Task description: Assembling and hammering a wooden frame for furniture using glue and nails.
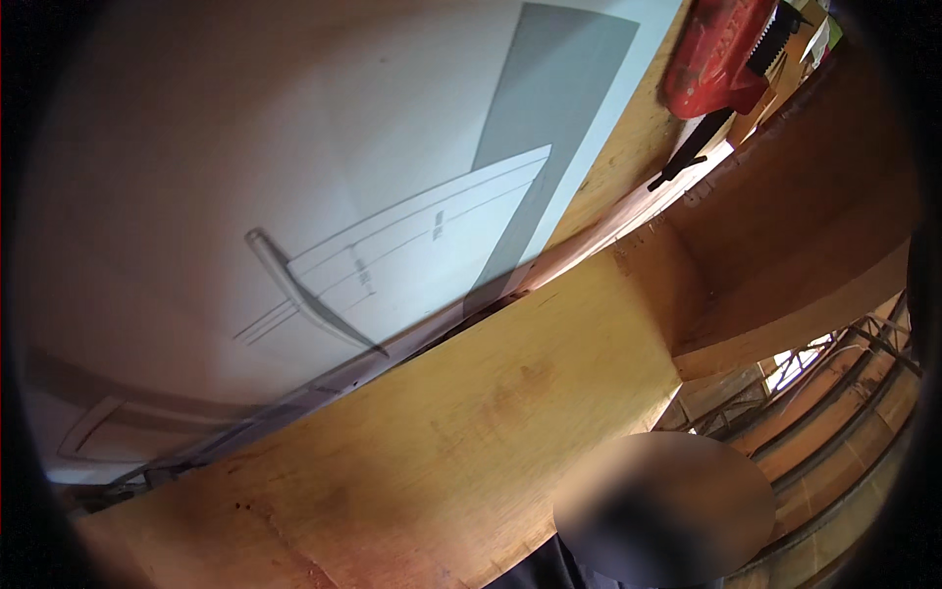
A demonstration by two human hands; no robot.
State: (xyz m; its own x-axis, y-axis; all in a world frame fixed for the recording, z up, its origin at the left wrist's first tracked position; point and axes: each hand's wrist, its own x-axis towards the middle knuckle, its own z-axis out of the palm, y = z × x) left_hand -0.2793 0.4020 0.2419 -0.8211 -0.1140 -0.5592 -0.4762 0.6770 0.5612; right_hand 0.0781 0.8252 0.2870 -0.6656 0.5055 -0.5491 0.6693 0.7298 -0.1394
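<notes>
Neither of my hands shows in the head view. A large pale sheet (226,137) fills the upper left, with a line drawing of a curved blade-like shape and a grey band printed on it. Along its lower edge runs a plain wooden board (471,393), slanting up to the right, with stains and a few small dark holes. At the top right is a red-handled tool (716,59) with a black toothed part beside it; its exact kind is unclear.
A brown wooden panel (805,206) rises at the right. Beyond it, long curved ribs (834,442) and a bright opening appear. At the lower right is a person (667,510), blurred out, with dark clothing (535,569) at the bottom edge.
</notes>
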